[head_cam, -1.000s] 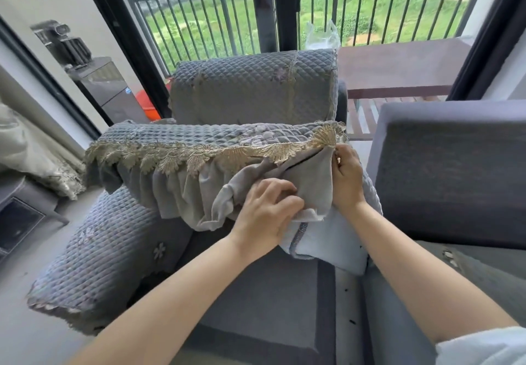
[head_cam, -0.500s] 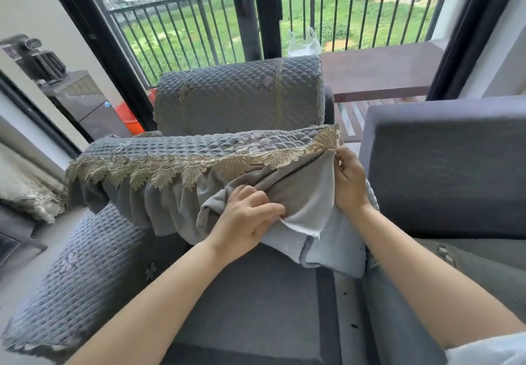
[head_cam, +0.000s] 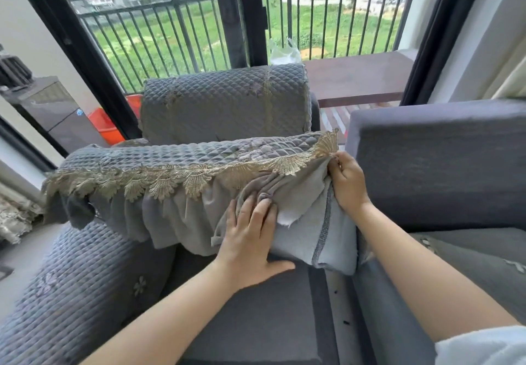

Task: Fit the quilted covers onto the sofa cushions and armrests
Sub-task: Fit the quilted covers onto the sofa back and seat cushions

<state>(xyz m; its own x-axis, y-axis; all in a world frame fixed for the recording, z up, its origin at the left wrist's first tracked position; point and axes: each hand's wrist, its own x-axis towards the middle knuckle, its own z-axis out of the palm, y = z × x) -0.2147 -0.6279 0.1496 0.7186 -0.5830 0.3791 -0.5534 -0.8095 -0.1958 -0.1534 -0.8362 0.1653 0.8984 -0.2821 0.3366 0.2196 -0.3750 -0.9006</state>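
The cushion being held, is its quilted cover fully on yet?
Not fully: the cushion's pale corner shows bare beyond the bunched quilted cover.

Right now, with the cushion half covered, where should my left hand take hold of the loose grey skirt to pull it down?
Probably at the bunched folds just above your left hand, coming from below and in front. The skirt gathers into a ridge there, giving the fingers something to pinch, while your right hand holds the lace corner.

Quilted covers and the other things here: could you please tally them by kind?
Quilted covers: 3
Hands: 2
Bare sofa back: 1
Orange tub: 1
Total: 7
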